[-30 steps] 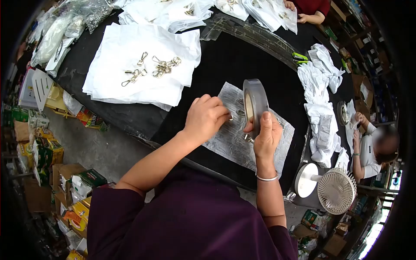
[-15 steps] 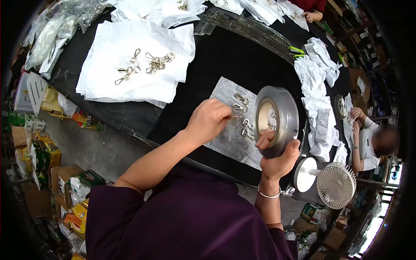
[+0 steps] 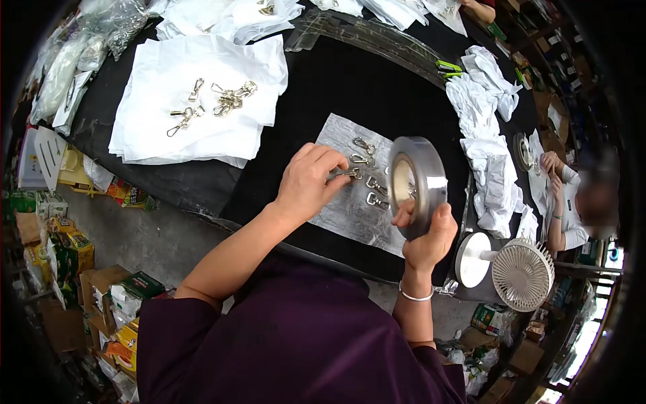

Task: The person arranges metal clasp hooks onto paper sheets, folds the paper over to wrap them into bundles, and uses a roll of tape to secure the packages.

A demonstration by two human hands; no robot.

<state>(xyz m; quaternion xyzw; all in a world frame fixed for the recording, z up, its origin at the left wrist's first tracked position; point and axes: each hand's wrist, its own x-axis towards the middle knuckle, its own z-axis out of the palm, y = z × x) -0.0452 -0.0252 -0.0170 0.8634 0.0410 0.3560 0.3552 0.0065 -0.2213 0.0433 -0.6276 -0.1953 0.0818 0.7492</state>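
My left hand reaches over a grey sheet, thumb and forefinger closing round the end of a metal snap hook lying on it. Several more silvery snap hooks lie beside it, set roughly in a column. In my right hand a wide roll of clear tape is held upright by its ring, fingers through the core and thumb outside. The roll hides the right part of the sheet and some of the hooks.
On the left, a stack of white sheets bears more snap hooks. White crumpled packets, green-handled snips and a small white fan line the right side. A co-worker handles a sheet at far right.
My left hand has shifted slightly left, and its fingers have spread from a tighter pinch around the hook. The tape roll has tilted and moved a little left with my right hand.
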